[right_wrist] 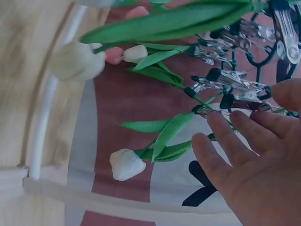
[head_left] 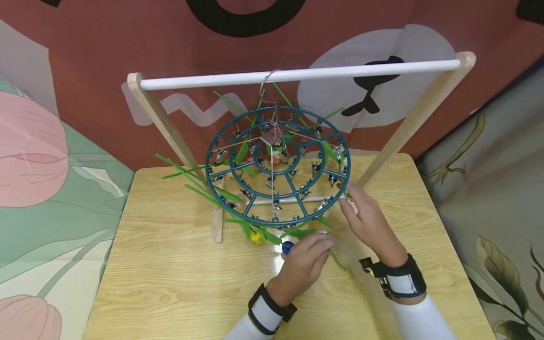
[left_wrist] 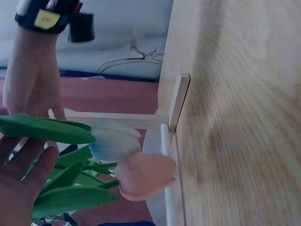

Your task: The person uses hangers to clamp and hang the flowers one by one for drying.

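Observation:
A teal round clip hanger hangs by a hook from the white rod of a wooden rack. Several artificial tulips with green leaves are clipped to it. My right hand reaches the hanger's near right rim. In the right wrist view its thumb and fingers pinch a metal clip. My left hand is just below the rim and holds a green tulip stem. A leaf lies across its fingers, beside a pale blue tulip and a pink tulip.
The rack stands on a light wooden table, its feet at the left and behind my right hand. A blue bloom and a yellow bloom hang low near my left hand. White tulips dangle under the hanger.

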{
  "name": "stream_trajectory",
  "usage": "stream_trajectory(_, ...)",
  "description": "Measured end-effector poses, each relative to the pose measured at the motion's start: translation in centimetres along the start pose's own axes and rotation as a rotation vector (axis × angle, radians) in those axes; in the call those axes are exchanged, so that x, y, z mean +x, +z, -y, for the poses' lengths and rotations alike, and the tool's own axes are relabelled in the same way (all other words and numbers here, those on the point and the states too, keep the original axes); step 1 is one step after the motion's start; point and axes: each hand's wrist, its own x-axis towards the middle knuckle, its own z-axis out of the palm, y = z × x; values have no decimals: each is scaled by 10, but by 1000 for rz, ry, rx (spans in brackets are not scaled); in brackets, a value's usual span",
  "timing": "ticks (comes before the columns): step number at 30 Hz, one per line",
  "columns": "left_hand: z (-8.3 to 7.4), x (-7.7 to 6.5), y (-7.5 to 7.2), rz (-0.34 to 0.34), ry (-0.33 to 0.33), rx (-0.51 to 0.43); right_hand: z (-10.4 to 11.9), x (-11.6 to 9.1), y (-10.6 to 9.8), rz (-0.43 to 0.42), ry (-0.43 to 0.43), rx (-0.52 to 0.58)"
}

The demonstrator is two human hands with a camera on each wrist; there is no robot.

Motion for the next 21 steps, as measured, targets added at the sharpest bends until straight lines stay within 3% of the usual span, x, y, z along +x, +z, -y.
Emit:
stream_trajectory(8,-1,1,5,8,26,15,0,16,-3,-92,27,211)
stream_trajectory(12,-3,4,6,32,34,89,0,18,-7,-132,5,338)
stream_trajectory(16,-7,9,5,53,56,173,1,18,-12,-90,-3,422)
stream_trajectory(21,-9,15,5,59,61,192,7,15,-16,-8,53,542)
